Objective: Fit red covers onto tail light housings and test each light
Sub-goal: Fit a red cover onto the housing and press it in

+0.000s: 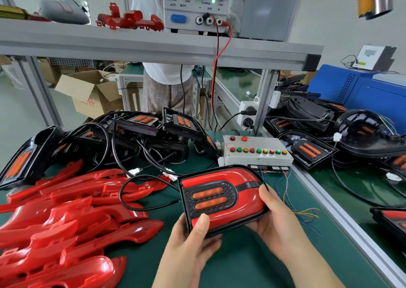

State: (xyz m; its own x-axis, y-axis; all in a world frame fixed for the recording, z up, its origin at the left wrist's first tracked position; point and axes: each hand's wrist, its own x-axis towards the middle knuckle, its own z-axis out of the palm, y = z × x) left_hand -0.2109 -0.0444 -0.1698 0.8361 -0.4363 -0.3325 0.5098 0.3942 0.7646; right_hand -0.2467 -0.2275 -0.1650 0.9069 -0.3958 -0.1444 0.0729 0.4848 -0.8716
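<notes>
Hands: my left hand point(193, 239) and right hand point(276, 213) grasp one housing point(229, 190), its red cover point(248, 200) seated | test seemingly pending | loose covers point(66, 211), bare housings point(140, 129) wait left

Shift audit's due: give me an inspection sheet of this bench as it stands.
Surface: green mat, crowded left and back.
Job's things: covered tail light in hand; loose red covers left; bare housings behind; test box.
Clutter: cardboard box on the floor.
Grippers: left hand grips the light's near corner; right hand its right end.
Cables: black cable loops beside the light; red lead drops from power supply.
Surroundings: person beyond bench; blue machine right.
</notes>
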